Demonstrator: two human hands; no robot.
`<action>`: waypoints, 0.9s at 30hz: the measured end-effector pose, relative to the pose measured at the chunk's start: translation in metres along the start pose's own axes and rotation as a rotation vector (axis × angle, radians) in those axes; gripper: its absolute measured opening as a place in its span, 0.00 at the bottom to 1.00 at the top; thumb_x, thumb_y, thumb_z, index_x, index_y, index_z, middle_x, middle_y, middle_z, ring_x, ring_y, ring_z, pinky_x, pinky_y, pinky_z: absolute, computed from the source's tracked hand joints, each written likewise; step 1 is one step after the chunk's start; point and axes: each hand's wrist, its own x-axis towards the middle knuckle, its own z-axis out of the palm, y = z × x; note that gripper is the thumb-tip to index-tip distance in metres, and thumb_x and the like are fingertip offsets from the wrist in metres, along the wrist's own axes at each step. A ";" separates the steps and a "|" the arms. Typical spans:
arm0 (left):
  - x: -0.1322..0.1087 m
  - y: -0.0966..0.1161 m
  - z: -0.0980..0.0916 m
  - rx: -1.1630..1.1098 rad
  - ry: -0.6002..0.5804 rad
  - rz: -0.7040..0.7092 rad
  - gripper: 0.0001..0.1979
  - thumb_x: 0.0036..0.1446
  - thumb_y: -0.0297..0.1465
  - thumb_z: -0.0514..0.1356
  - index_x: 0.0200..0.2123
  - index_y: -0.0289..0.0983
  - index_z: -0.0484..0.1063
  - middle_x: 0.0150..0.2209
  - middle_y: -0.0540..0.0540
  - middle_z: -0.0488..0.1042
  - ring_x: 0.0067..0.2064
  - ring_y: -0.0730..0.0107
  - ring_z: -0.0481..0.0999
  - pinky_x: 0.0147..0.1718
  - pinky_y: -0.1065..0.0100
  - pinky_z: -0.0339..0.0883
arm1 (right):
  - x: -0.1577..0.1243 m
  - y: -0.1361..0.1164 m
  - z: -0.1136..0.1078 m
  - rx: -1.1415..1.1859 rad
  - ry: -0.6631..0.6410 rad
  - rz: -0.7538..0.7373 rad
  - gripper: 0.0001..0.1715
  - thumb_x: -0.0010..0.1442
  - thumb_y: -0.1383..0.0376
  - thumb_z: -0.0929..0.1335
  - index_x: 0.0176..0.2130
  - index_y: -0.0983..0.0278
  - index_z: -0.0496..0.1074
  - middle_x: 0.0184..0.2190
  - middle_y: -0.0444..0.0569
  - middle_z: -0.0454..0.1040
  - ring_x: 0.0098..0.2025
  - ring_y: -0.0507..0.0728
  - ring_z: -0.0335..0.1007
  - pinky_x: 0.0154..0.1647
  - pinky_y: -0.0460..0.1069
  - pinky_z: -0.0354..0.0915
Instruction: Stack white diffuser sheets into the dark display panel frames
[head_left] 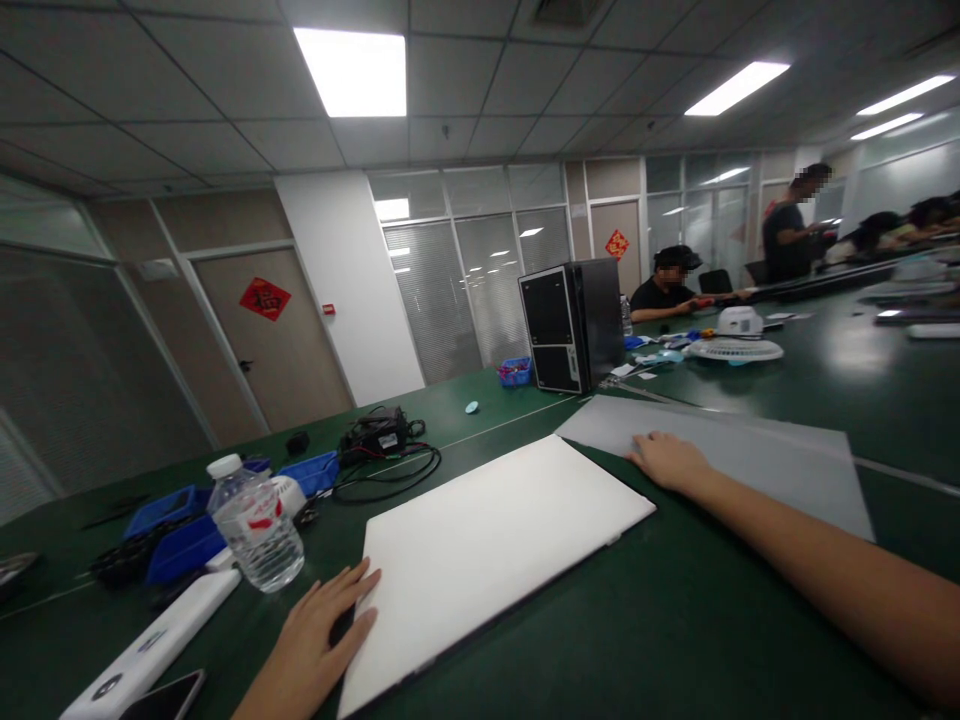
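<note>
A white flat panel [495,570] lies on the green table in front of me, its near edge showing some thickness and small tabs. My left hand [319,630] is at the panel's left edge, thumb and fingers apart, fingertips touching it. Beyond the panel to the right is a thin grey translucent sheet [780,460]. My right hand [667,462] reaches over to this sheet and rests on its near left part, fingers stretched out. The undersides of both hands are hidden.
A water bottle [259,530], blue trays [187,545], a white bar-shaped device [154,645] and a phone [169,697] sit left. Behind are a black adapter with cables [382,435] and a computer tower [574,325]. Past a white fan part [739,348], people work along the table.
</note>
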 end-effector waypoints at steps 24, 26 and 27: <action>0.003 -0.001 0.001 0.028 0.001 -0.028 0.26 0.62 0.49 0.52 0.60 0.49 0.71 0.65 0.49 0.66 0.67 0.52 0.64 0.65 0.42 0.53 | -0.058 -0.077 -0.064 0.381 0.025 -0.778 0.27 0.68 0.51 0.61 0.60 0.58 0.69 0.55 0.53 0.74 0.55 0.62 0.70 0.57 0.58 0.63; 0.004 0.000 0.002 0.029 0.005 -0.023 0.26 0.62 0.49 0.52 0.60 0.49 0.71 0.65 0.49 0.66 0.66 0.52 0.64 0.65 0.42 0.54 | -0.067 -0.086 -0.066 0.463 -0.090 -0.909 0.30 0.65 0.47 0.64 0.60 0.57 0.69 0.55 0.53 0.74 0.55 0.62 0.70 0.57 0.59 0.63; 0.004 0.001 0.003 0.027 0.009 -0.017 0.26 0.62 0.48 0.52 0.59 0.49 0.71 0.65 0.49 0.67 0.66 0.52 0.65 0.65 0.42 0.54 | -0.070 -0.089 -0.066 0.487 -0.126 -0.945 0.32 0.63 0.46 0.66 0.60 0.57 0.69 0.55 0.53 0.74 0.55 0.62 0.70 0.57 0.58 0.63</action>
